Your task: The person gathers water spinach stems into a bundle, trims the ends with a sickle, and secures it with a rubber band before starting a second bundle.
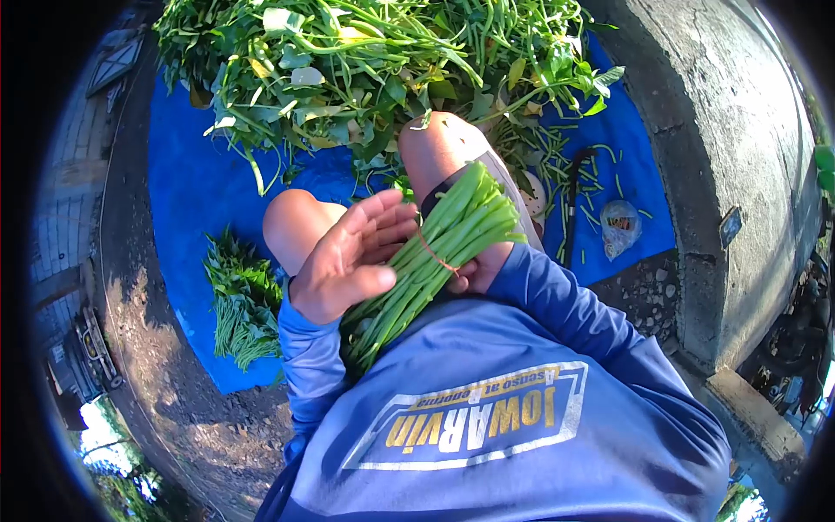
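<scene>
A bundle of long green vegetable stems [448,239] lies slantwise over my lap, its cut ends pointing up and right. Around its middle runs a thin reddish band [435,254]. My right hand [484,268] grips the bundle from the right and underneath; most of its fingers are hidden behind the stems. On the other side, my left hand [352,257] is open, palm toward the bundle, fingers stretched out and thumb close to the stems. The lower end of the bundle rests against my blue shirt.
A big heap of leafy green stems [365,78] covers the far part of a blue tarp [209,174]. Finished-looking leafy bundles [239,300] lie at left. Right of my knees are cut stem pieces, a dark curved tool [571,200] and a clear plastic bag [620,228]. A concrete wall [704,130] borders the right.
</scene>
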Motion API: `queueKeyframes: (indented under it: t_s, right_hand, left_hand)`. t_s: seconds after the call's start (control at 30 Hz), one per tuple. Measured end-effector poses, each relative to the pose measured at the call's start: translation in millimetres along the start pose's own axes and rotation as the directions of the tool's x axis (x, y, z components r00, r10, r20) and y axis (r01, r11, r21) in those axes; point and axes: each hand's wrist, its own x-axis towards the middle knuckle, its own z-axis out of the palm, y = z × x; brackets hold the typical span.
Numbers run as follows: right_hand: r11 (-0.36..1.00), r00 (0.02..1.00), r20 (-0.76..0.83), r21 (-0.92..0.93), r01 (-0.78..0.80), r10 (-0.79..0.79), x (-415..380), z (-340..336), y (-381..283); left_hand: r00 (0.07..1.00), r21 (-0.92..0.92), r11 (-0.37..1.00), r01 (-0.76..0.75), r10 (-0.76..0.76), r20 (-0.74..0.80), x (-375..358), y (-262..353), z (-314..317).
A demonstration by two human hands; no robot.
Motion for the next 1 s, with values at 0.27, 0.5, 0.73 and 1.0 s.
queueKeyframes:
  t_s: [0.27, 0.5, 0.73, 1.0]
  right_hand:
    - [0.826, 0.824, -0.336, -0.504, 0.252, -0.456, 1, 52, -42]
    - [0.314, 0.596, -0.260, -0.949, -0.015, -0.759, -17, 95, -40]
    - [0.129, 0.659, -0.288, -0.951, -0.280, -0.695, -38, 81, -60]
    - [0.656, 0.627, -0.478, -0.751, 0.071, -0.615, -22, 50, -53]
  left_hand:
    - [0.954, 0.485, 0.874, -0.013, 0.156, -0.256, -6, -24, 1]
    - [0.804, 0.795, 0.508, 0.330, 0.291, -0.519, -2, -43, 34]
    - [0.840, 0.838, 0.386, 0.385, 0.230, -0.492, 7, -54, 50]
    - [0.859, 0.853, 0.343, 0.393, 0.196, -0.474, 13, -55, 48]
